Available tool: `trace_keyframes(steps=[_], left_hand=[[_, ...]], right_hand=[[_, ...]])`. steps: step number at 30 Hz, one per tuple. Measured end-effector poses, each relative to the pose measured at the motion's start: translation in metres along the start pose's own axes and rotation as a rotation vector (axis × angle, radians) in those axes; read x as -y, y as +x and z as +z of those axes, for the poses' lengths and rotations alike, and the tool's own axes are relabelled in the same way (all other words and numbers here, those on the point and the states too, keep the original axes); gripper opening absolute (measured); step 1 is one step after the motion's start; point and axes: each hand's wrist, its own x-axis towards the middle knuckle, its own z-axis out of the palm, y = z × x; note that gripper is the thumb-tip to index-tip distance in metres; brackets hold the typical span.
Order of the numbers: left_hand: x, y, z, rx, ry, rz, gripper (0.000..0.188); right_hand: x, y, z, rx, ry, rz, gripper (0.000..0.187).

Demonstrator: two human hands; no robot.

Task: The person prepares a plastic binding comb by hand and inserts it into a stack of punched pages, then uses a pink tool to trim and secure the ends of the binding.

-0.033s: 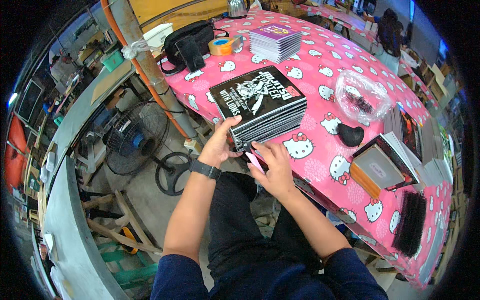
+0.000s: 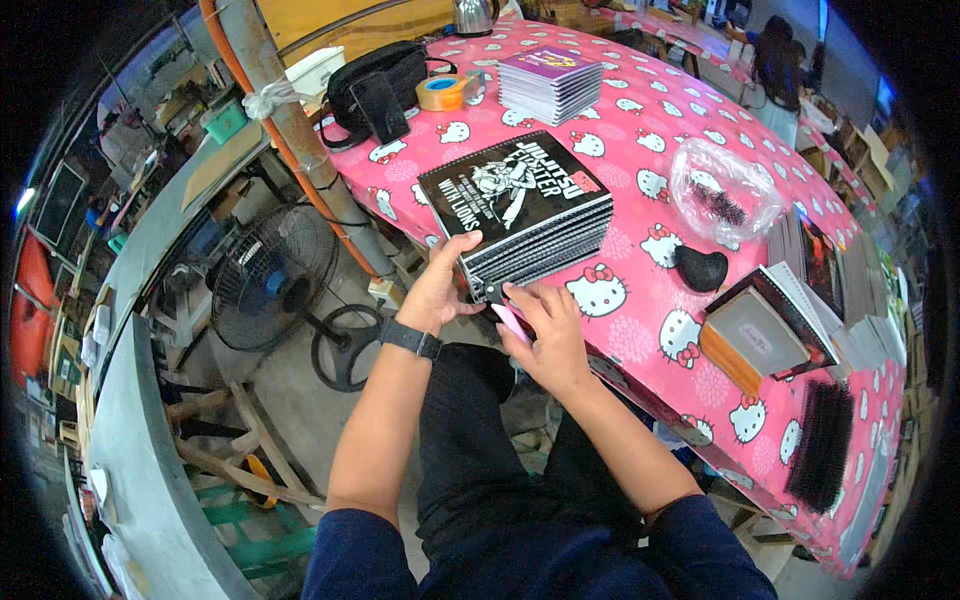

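Note:
A stack of black-covered spiral notebooks (image 2: 500, 200) lies at the table's near edge, its wire-bound side toward me. My left hand (image 2: 437, 285) is closed on the near left corner, thumb on the top cover and fingers lower down. Close beside it, my right hand (image 2: 553, 335) grips a small tool with a pink handle (image 2: 511, 320). The tool's dark head is at the end of the wire binding; my fingers partly hide it, so its exact kind is unclear.
Purple-topped booklets (image 2: 550, 80), tape rolls (image 2: 442, 93) and a black bag (image 2: 375, 80) are farther back. To the right are a plastic bag of black pieces (image 2: 725, 190), a black rounded object (image 2: 700, 269), more notebooks (image 2: 800, 330) and black binding wires (image 2: 820, 445). A fan (image 2: 275, 280) stands left.

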Motion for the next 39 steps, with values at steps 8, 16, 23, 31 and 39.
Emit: trace_keyframes(steps=[8, 16, 23, 31, 39], left_hand=[[0.0, 0.001, 0.002, -0.002, 0.009, 0.002, 0.075], [-0.001, -0.009, 0.011, -0.05, 0.003, 0.029, 0.072], [0.002, -0.002, 0.004, -0.051, -0.002, 0.017, 0.07], [0.004, 0.003, 0.002, 0.0, -0.01, 0.003, 0.069], [0.004, 0.007, 0.0, 0.06, -0.015, -0.01, 0.068]], right_hand=[[-0.024, -0.003, 0.01, 0.374, 1.38, 0.819, 0.033], [0.0, -0.009, 0.003, 0.004, 0.133, 0.12, 0.048], [-0.009, -0.006, 0.009, -0.009, 0.028, -0.025, 0.043], [-0.009, -0.014, 0.015, 0.125, 0.63, 0.343, 0.04], [-0.013, -0.019, 0.022, -0.057, 0.064, 0.07, 0.04]])
